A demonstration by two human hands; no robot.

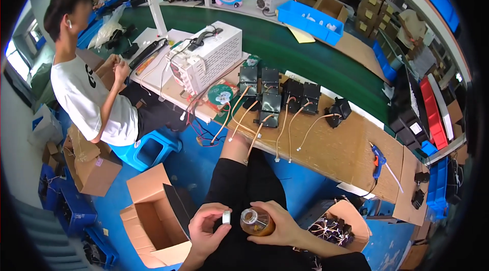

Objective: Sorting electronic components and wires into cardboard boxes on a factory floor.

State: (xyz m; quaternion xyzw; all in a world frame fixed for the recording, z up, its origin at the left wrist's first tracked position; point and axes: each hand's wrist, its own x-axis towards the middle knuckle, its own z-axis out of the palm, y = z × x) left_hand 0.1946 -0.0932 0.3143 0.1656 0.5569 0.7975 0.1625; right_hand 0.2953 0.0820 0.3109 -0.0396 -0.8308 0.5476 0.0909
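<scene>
Over my lap, my right hand point(276, 222) wraps round a clear bottle point(257, 221) with brownish liquid in it. The bottle's mouth is uncovered and tilts toward me and to the left. Just left of it, my left hand point(208, 227) pinches a small white cap point(226, 217) between thumb and fingers, apart from the bottle. Beyond my knees, several black box-shaped units point(271, 102) with light-coloured cables and white plugs lie on the workbench point(326, 154). Neither hand touches them.
A blue glue gun point(377, 161) lies on the bench at right. An open carton point(153, 220) stands at my left, another with wired parts point(331, 225) at my right. A seated co-worker point(97, 87) is at left, beside a white power unit point(209, 57). A green conveyor belt point(331, 72) runs behind.
</scene>
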